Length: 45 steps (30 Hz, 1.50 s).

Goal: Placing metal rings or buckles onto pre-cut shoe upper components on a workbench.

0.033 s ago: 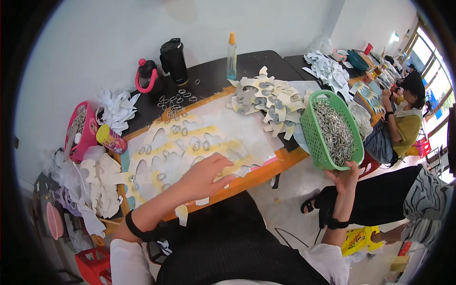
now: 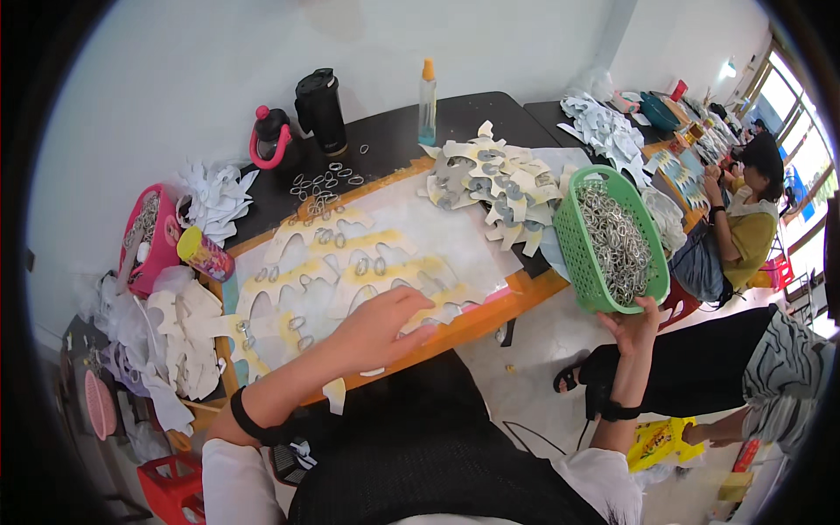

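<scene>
My left hand [image 2: 376,328] lies flat, palm down, on white and yellow paper cut-outs [image 2: 350,267] that carry small metal rings; nothing is held in it. The cut-outs are spread on a white sheet over an orange-edged board [image 2: 490,313]. My right hand [image 2: 634,322] grips the lower rim of a green plastic basket [image 2: 569,249], tilted off the table's right edge and filled with several metal rings [image 2: 612,241].
A pile of ringed cut-outs [image 2: 494,184] lies at the back right, with loose rings [image 2: 319,185] on the black table. Behind stand a black flask [image 2: 319,109], a red-handled jug [image 2: 271,140] and a spray bottle [image 2: 426,101]. A pink basket [image 2: 149,236] sits left; a seated person [image 2: 752,223] works at right.
My left hand has slid very slightly toward me over the cut-outs. The green basket and my right hand have stayed in place.
</scene>
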Tool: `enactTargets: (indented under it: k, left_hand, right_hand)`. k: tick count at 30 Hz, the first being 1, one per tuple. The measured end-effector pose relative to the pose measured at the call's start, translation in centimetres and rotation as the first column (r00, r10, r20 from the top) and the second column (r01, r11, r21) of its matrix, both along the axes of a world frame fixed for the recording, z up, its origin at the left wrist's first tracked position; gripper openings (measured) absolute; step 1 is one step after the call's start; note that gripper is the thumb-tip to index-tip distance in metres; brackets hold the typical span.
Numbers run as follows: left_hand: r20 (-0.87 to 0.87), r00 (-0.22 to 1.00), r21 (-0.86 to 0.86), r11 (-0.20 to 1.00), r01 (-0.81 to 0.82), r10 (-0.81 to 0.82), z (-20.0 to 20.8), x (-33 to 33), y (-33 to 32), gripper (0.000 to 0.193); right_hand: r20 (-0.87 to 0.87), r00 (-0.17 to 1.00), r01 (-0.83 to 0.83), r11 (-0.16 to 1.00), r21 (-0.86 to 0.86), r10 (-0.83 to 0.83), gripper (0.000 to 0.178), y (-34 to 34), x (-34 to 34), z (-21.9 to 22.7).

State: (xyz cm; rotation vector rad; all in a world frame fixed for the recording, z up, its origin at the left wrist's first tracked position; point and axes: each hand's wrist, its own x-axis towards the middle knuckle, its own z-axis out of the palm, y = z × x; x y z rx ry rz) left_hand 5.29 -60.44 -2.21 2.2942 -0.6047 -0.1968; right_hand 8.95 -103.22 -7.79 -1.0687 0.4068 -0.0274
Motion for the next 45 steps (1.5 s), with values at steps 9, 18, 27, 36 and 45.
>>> enactTargets:
  k: [9,18,27,36,45]
  left_hand:
    - [-0.338,0.939,-0.369,0.927,-0.069,-0.065,-0.9,-0.7,-10.0,0.043]
    - [-0.37,0.897,-0.584,0.69,-0.428,0.243,-6.5,8.5,-20.1,0.066]
    - [-0.45,0.856,-0.601,0.622,-0.502,0.256,-6.8,13.7,-24.2,0.09]
    - [-0.371,0.921,-0.767,0.521,-0.375,0.116,-9.9,17.0,-25.4,0.107]
    - [-0.346,0.928,-0.894,0.35,-0.281,-0.138,-4.4,11.9,-21.0,0.112]
  right_hand:
    - [0.04,0.998,0.043,0.999,-0.012,-0.042,0.075,5.4,0.5,0.8]
    - [0.094,0.985,-0.144,0.989,-0.01,0.145,0.086,5.7,2.0,0.0]
    - [0.088,0.996,0.031,0.857,-0.514,0.017,0.06,-5.5,7.6,-1.1]
    - [0.254,0.88,-0.332,0.902,-0.275,0.402,0.076,-3.2,15.7,1.5]
    - [0.377,0.843,-0.249,0.899,-0.36,0.384,0.09,-1.9,12.4,4.3]
